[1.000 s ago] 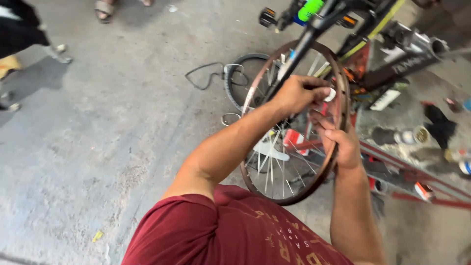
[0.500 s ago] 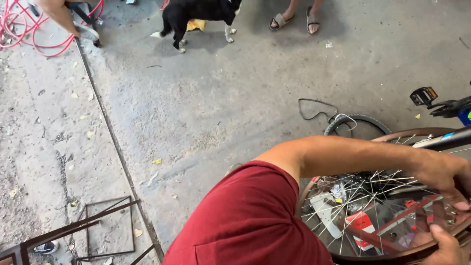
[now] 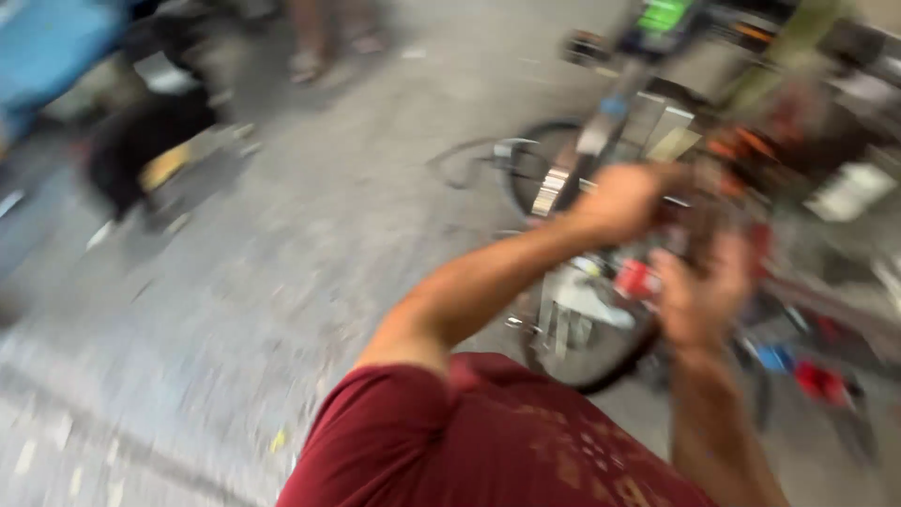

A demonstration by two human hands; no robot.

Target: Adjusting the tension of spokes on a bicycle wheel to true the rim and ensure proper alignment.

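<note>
Far left, a blurred blue shape (image 3: 52,56) fills the corner, and beside it a dark animal (image 3: 141,141) stands on the concrete floor (image 3: 282,282). Further back, someone's sandalled feet (image 3: 310,61) show at the far edge. The whole view is smeared by motion, so small details are lost.

Nearer the middle, a loose dark tyre and cable (image 3: 497,160) lie on the floor just behind the bicycle wheel (image 3: 582,329), which stands upright with its rim and spokes facing us. The person's dark red shirt (image 3: 488,441) fills the near foreground.

The left hand (image 3: 619,202) reaches across to the top of the wheel, fingers curled on the rim. The right hand (image 3: 704,291) sits lower on the right side of the rim; whether its fingers clamp it I cannot tell through the blur.

Right of the wheel, a red frame (image 3: 826,310) and scattered small parts crowd the floor, and a bicycle with a green grip (image 3: 662,14) stands at the far right.
</note>
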